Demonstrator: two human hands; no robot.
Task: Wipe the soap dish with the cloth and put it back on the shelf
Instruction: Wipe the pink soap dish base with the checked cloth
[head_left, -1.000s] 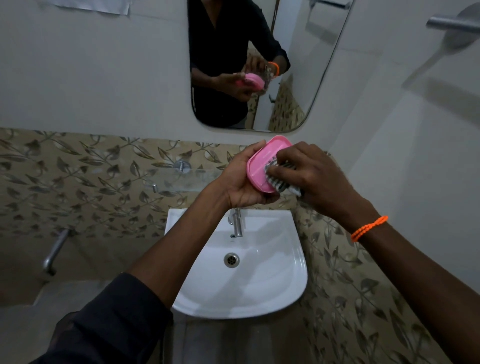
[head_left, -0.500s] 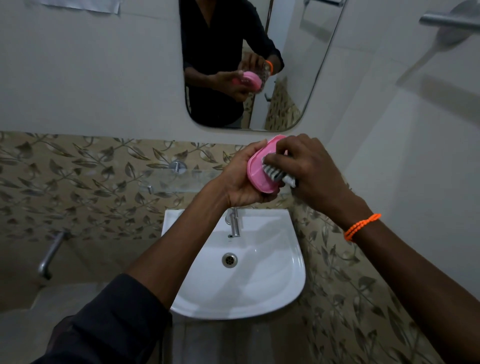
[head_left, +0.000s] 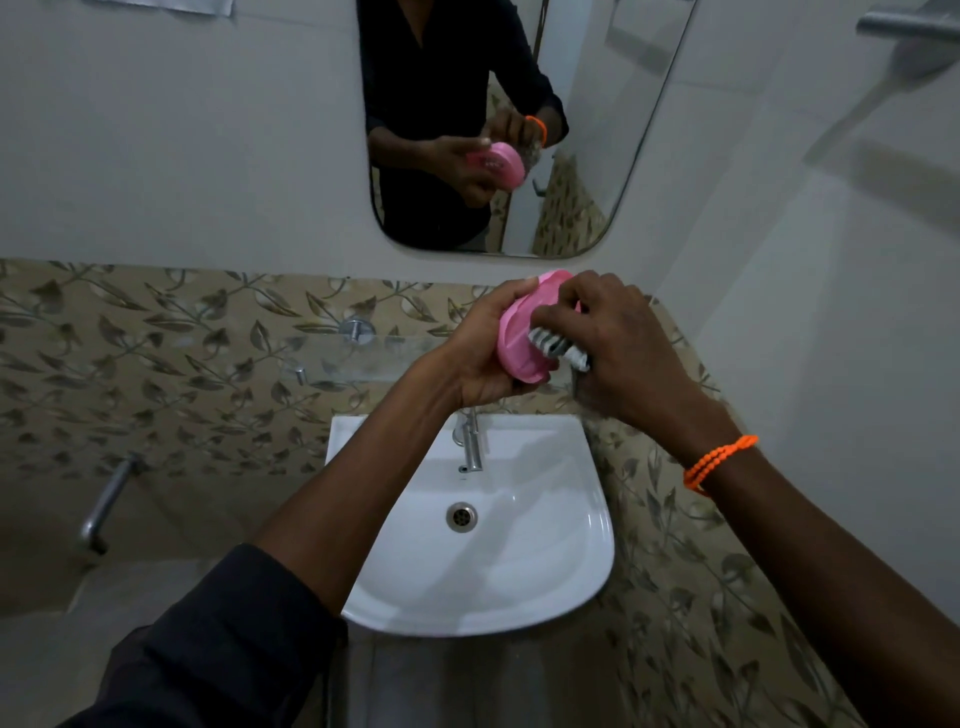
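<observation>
The pink oval soap dish (head_left: 517, 332) is held up on its edge above the sink, gripped from behind by my left hand (head_left: 478, 353). My right hand (head_left: 618, 348) presses a bunched grey-and-white striped cloth (head_left: 558, 347) against the dish's open face. Only a small part of the cloth shows between my fingers. The glass shelf (head_left: 358, 358) is fixed to the leaf-patterned tiles just left of and behind my hands, with nothing visible on it.
A white wash basin (head_left: 587, 561) with a chrome tap (head_left: 471, 447) sits directly below my hands. A mirror (head_left: 597, 156) hangs above, reflecting a person. A metal tap (head_left: 104, 509) sticks out at lower left. A chrome bar (head_left: 904, 23) is at upper right.
My right hand has shifted the cloth down and slightly left across the dish's face. My left hand keeps the dish in about the same place.
</observation>
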